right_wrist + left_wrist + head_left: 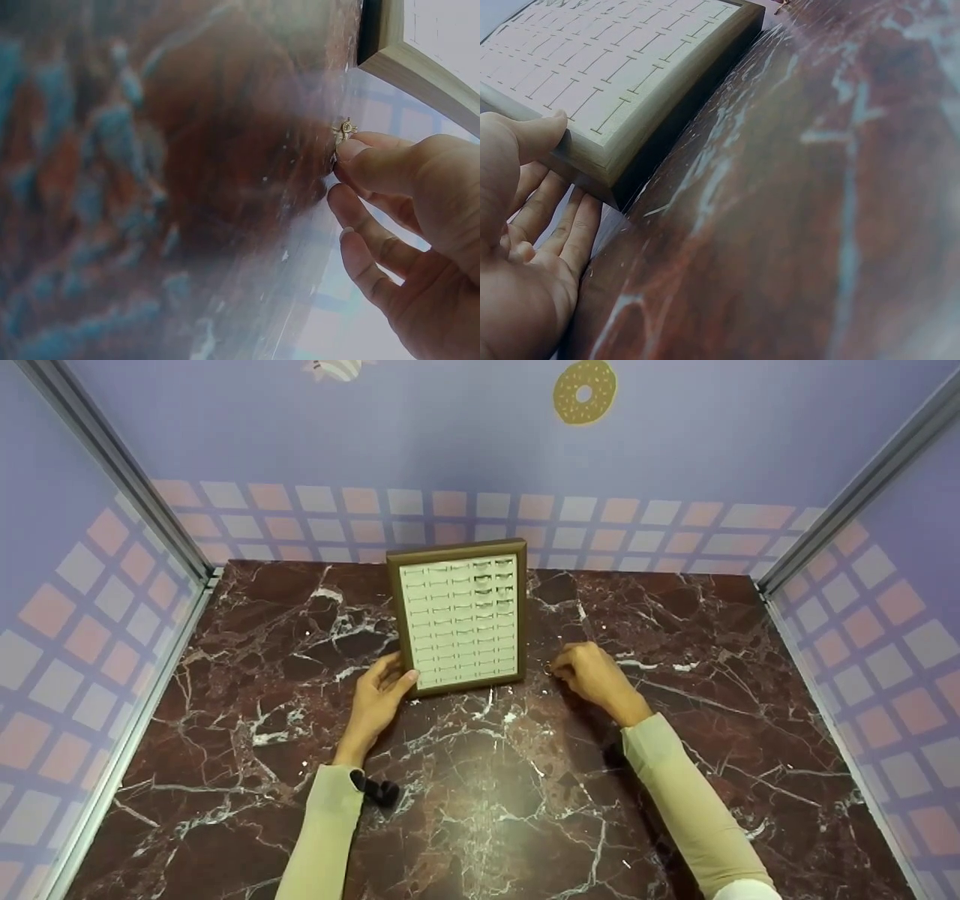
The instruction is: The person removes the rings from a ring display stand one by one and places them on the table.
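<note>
gold-coloured and ornate, a small metal ring point(346, 128) sits pinched between the thumb and fingertip of the right hand point(592, 675), near the tabletop and just right of the board; whether it touches the surface, i cannot tell. left of it stands a rectangular brown-framed display board point(522, 615) with a pale slotted face — silvery rings point(482, 579) fill slots in its two right-hand columns, toward the top. the left hand point(381, 694) grips its lower left corner, thumb on the front and fingers behind. both arms wear pale yellow-green sleeves point(690, 787), with a black strap point(379, 791) at the left wrist. beneath lies a dark red marbled tabletop point(465, 780) — beyond it, a lilac wall point(480, 442) with pink and white squares and a golden doughnut picture point(566, 396).
</note>
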`<move>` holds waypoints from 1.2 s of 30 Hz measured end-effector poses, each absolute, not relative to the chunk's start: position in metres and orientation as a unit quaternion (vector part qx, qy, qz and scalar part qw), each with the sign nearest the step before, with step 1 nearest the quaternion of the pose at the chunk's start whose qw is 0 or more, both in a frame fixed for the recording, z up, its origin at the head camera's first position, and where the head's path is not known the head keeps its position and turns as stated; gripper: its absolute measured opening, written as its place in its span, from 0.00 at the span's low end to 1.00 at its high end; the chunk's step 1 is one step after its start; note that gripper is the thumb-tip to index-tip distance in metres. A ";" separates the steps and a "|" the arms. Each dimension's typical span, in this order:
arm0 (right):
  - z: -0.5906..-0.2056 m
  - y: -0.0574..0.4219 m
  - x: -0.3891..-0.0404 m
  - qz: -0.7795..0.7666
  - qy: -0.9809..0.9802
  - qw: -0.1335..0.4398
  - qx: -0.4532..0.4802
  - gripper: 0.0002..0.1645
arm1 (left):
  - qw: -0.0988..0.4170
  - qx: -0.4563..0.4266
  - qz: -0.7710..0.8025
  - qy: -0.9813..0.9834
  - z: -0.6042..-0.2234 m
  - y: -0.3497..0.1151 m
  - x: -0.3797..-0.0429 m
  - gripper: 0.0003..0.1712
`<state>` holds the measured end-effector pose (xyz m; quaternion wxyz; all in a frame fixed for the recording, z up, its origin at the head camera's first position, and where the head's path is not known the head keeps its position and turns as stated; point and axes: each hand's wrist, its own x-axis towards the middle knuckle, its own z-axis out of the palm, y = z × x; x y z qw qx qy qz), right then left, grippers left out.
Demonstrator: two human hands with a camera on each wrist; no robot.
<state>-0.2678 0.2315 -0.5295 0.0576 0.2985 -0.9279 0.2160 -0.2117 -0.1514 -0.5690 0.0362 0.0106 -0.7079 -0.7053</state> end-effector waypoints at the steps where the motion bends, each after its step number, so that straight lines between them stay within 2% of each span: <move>1: -0.529 0.231 -0.268 0.217 -0.927 0.060 0.299 0.09 | 0.037 0.011 -0.706 -0.707 -0.569 -0.151 -0.212 0.29; 10: -0.510 0.220 -0.269 0.242 -0.915 0.121 0.299 0.14 | 0.038 0.009 -0.708 -0.705 -0.570 -0.152 -0.212 0.30; 20: -0.484 0.202 -0.270 0.313 -0.883 0.181 0.299 0.07 | 0.043 0.008 -0.712 -0.701 -0.571 -0.151 -0.212 0.30; 36: -0.471 0.168 -0.275 0.334 -0.854 0.266 0.297 0.06 | 0.061 0.000 -0.702 -0.709 -0.571 -0.149 -0.212 0.29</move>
